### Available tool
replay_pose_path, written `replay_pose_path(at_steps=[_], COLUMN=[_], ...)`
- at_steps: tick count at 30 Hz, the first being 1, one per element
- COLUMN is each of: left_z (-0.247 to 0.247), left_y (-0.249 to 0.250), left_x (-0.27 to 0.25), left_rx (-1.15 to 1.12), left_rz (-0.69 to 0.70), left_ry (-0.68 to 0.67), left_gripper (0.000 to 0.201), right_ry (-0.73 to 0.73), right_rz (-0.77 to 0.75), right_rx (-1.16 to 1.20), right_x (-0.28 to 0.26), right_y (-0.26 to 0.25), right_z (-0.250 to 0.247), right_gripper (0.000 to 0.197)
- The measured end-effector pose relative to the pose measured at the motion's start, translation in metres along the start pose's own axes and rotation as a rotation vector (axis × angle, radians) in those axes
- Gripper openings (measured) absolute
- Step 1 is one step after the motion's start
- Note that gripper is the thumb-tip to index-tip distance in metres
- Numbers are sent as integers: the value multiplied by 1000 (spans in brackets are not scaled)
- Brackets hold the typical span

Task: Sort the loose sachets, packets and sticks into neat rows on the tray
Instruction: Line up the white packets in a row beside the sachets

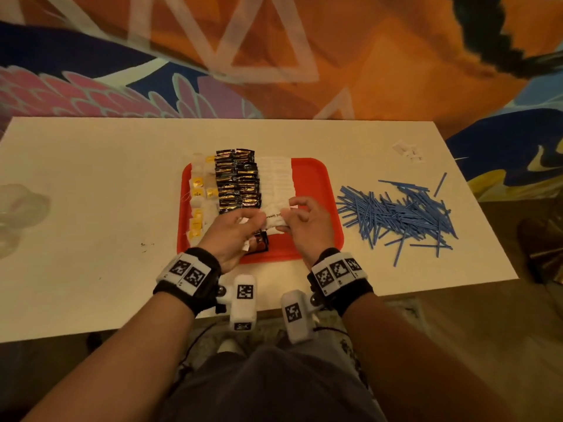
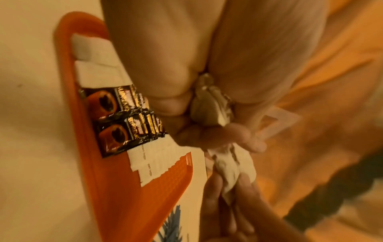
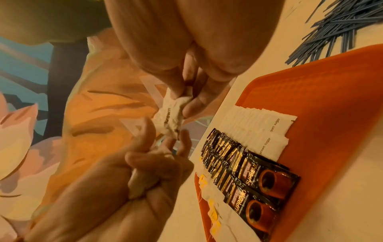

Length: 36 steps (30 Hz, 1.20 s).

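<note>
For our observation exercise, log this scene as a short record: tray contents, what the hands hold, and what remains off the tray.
tray: red, on white table
rows: tea bags, black coffee sachets, white sugar packets
left hand: pinches crumpled brown sugar packet
right hand: pinches the same packet
off tray: blue sticks, loose pile to the right

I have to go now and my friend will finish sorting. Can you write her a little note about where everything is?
Left hand and right hand together pinch one crumpled brown sugar sachet above the red tray.
Done: rows of tea bags, black coffee packets and white sugar sachets lie side by side on the tray.
Left: lay this sachet in the white row, then line up the blue sticks, heaped on the table right of the tray.
</note>
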<state>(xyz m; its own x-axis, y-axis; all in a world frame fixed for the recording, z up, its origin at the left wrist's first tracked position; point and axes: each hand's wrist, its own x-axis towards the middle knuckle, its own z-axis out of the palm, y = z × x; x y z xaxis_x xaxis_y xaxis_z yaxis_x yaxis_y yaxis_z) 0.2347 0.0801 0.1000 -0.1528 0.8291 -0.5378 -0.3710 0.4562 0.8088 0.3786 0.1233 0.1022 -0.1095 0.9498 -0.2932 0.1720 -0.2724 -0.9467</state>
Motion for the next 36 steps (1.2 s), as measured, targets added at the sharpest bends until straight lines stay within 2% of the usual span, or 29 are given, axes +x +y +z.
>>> replay_pose_path(at_steps=[4,7,9,13,16,20,24,28,32,36], left_z=[2,-1,0,13,21,36,51,54,43,18], left_y=[-4,-9,-11,-14,-18,-28,-41,-53,-57,-62], left_x=[0,3,3,-1,-2,-4,-2,2,13,21], left_rx=[312,360,388,344,270,217,87,140,130,126], left_rz=[224,271,272,248,204,202,139,144,89,27], left_ry=[93,138,147,180,189,225,352,440,473,449], left_gripper=[7,7,8,9,8,4,15,24,22,23], right_ry=[-54,-101,-106,-137,-196,-249,-222,-209,-179,-112], right_rz=[19,90,115,178,176,158,166,180,220,264], right_rx=[-11,1,-13,87,73,32,18,-12,-105,-258], right_x=[-1,3,9,11,10,11,14,16,33,66], right_y=[4,3,4,8,14,25,42,57,75,94], right_z=[2,0,-4,-16,-30,-46,-51,-54,-55,-58], right_gripper=[24,14,9,21,12,21,27,23,20,19])
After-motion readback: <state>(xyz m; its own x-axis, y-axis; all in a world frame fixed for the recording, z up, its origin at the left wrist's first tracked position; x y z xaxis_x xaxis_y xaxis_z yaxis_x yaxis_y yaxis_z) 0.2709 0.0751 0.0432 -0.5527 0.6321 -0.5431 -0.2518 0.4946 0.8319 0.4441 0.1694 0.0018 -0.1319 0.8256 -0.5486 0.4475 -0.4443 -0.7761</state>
